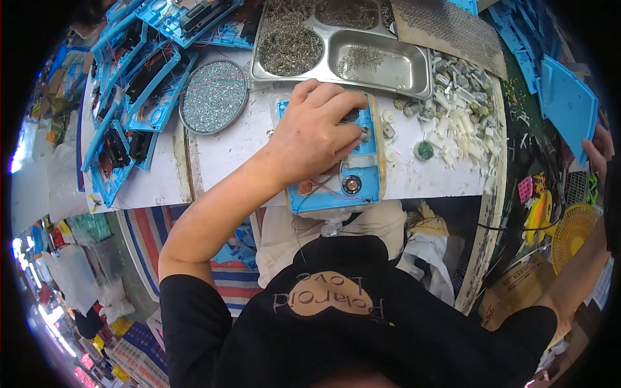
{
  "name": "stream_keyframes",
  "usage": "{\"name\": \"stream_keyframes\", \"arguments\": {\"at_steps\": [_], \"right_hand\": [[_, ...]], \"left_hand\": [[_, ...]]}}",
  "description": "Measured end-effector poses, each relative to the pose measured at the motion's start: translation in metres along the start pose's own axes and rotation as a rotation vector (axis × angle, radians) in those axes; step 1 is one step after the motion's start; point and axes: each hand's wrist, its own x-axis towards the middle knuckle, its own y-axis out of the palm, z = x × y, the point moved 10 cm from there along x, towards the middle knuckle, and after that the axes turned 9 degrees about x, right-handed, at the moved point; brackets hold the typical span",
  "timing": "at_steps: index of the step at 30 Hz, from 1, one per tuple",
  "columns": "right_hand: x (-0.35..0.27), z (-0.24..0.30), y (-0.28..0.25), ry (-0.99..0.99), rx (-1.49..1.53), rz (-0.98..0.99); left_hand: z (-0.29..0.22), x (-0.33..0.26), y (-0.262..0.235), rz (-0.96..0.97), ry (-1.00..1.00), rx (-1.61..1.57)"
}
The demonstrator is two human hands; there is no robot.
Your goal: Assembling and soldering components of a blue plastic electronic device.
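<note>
A blue plastic housing (365, 187) lies on the white work surface in front of me, with a small round speaker-like part (351, 185) and thin red wires inside. My left hand (320, 129) rests over its upper half, fingers bent and closed on it; the palm hides much of the inside. Out at the far right, my right hand (601, 150) grips the lower corner of a flat blue plastic panel (568, 107). That panel is tilted, beside a stack of similar blue pieces (514, 45).
Wired blue housings (132, 97) are heaped at the left, next to a round dish of small silvery parts (215, 97). A metal compartment tray (381, 87) of screws stands behind. White plastic pieces (459, 123) lie to the right, with a yellow fan (576, 236) beyond.
</note>
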Motion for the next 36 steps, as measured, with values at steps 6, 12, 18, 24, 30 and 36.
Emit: {"name": "stream_keyframes", "arguments": {"at_steps": [6,12,18,24,30,36], "right_hand": [[-0.103,0.006,0.047,-0.012,0.517,-0.187],[-0.136,0.033,0.11,-0.253,1.204,-0.387],[-0.114,0.123,0.187,-0.477,1.848,-0.268],[-0.069,0.272,0.22,-0.395,1.921,0.062],[-0.051,0.271,0.226,-0.315,1.534,0.108],[-0.118,0.257,0.261,-0.355,1.102,-0.045]], "left_hand": [[-0.014,-0.009,0.003,0.011,0.042,0.105],[0.023,-0.014,-0.035,-0.085,-0.187,-0.013],[0.053,-0.011,-0.047,-0.09,-0.579,-0.795],[0.038,0.004,-0.031,-0.106,-0.83,-1.3],[0.065,-0.027,-0.041,-0.15,-0.894,-0.993],[0.027,-0.07,-0.035,-0.037,-0.697,-0.401]]}}
